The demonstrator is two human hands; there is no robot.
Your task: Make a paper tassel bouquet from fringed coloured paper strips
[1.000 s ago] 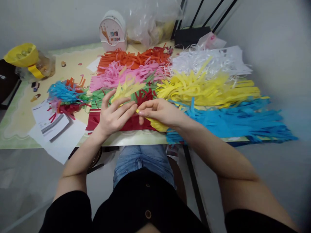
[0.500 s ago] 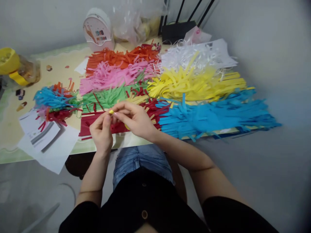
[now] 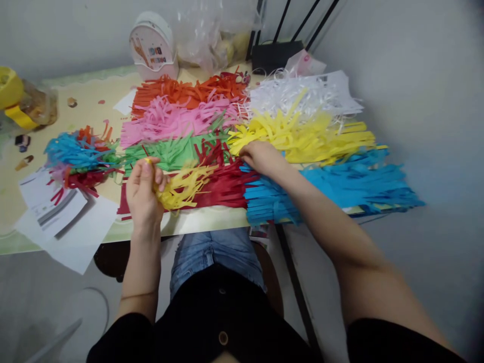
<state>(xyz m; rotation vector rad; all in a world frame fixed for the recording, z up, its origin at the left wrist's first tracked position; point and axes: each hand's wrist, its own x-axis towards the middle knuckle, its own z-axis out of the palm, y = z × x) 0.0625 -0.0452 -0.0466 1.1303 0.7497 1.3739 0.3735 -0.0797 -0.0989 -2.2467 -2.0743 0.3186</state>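
A yellow fringed tassel is pinched in the left hand near the table's front edge; the right hand is half curled, its grip hidden.

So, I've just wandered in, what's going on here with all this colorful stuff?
A person's left hand grips a bunch of yellow strips above the dark red strips. The right hand is at the near left end of the yellow pile; whether it holds anything is hard to tell. A multicolored bunch lies to the left on the table.
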